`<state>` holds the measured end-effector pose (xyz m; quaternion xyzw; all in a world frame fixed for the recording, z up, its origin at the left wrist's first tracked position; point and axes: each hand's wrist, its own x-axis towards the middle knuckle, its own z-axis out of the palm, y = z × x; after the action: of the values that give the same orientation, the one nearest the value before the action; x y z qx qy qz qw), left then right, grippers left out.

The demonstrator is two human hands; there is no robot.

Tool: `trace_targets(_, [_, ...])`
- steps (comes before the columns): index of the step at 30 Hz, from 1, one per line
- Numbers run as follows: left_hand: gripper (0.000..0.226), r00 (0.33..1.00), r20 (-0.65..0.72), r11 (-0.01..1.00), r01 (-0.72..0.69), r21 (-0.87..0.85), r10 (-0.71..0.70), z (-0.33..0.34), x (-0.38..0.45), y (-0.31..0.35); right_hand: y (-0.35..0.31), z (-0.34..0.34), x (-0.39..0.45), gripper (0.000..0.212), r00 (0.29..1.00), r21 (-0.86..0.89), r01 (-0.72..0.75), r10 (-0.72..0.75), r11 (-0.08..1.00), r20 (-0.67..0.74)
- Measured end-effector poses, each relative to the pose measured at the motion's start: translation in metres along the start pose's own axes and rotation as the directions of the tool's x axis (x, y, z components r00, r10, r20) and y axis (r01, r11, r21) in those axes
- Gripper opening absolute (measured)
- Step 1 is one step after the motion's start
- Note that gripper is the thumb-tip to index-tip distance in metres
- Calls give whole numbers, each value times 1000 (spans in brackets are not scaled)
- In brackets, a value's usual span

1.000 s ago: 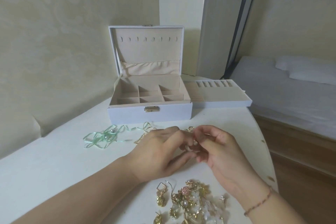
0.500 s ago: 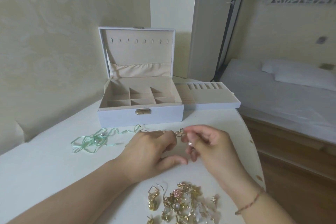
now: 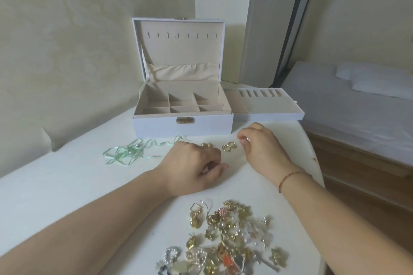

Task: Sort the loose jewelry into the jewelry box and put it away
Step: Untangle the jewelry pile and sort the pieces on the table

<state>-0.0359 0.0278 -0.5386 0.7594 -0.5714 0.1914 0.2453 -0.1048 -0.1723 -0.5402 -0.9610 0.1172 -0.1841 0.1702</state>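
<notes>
We had the jewelry box point(image 3: 183, 127) standing open at the far side of the white worktop point(image 3: 55, 185), lid upright, its divided compartments showing bare lining. One removable tray point(image 3: 266, 107) sat just beside it on the right, touching its side. In front of the box lay two small gold pieces: one gold earring point(image 3: 206, 145) just beyond our left knuckles, and one gold clasp piece point(image 3: 229, 146) between our two hands. Our right hand point(image 3: 261, 149) had its grip closed tight, fingertips point(image 3: 242, 140) pinched on something small and shiny; we could not tell what it was. Our left hand point(image 3: 192, 167) rested on the worktop with fingers curled under and thumb tucked in; whether that grip held anything we could not tell. Nearest us lay one heap of loose jewelry point(image 3: 225, 239), gold and pearl pieces tangled together, too many to count. One mint-green ribbon point(image 3: 127, 152) lay coiled left of the hands. One thin bracelet point(image 3: 290, 177) circled our right wrist. One bed point(image 3: 362, 105) stood beyond the worktop's right edge.
</notes>
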Motion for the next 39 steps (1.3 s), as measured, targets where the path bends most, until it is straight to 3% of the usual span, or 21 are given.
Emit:
trace_targets(6, [33, 1000, 20, 1000, 12, -13, -11, 1, -2, 1, 4, 2, -4, 5, 997, 88, 37, -32, 995, -64])
trace_targets(11, [32, 999, 30, 999, 25, -48, -24, 0, -2, 1, 6, -11, -7, 14, 998, 160, 48, -42, 986, -40])
trace_targets(14, [32, 999, 28, 997, 36, -70, -34, 0, -2, 0, -4, -38, -32, 8, 990, 170, 93, -74, 981, -117])
trace_targets(16, [32, 999, 28, 996, 38, -77, -36, 1, -2, -1, -19, -57, -64, 2, 992, 226, 129, -124, 965, -35])
trace_targets(18, [31, 999, 31, 996, 34, -80, -32, 1, -2, 0, -33, -70, -98, 14, 976, 241, 140, -175, 960, 130])
trace_targets(20, [32, 999, 35, 996, 32, -79, -30, 1, -2, 0, -38, -75, -123, 24, 963, 181, 140, -176, 973, 202])
trace_targets(26, [31, 999, 35, 995, 42, -94, -39, 1, -3, 2, -37, -61, -144, 23, 973, 32, 162, -165, 986, 164])
trace_targets(31, [31, 998, 34, 992, 53, -111, -49, 0, -4, 1, -37, -55, -142, 13, 976, 198, 168, -191, 966, 103])
trace_targets(35, [31, 999, 31, 991, 48, -127, -45, -1, -3, 1, -35, -61, -135, 10, 976, 602, 87, -188, 793, 106])
trace_targets(39, [32, 998, 31, 987, 60, -146, -56, 0, -4, 0, -31, -63, -124, 23, 956, 909, -205, -123, 362, 265])
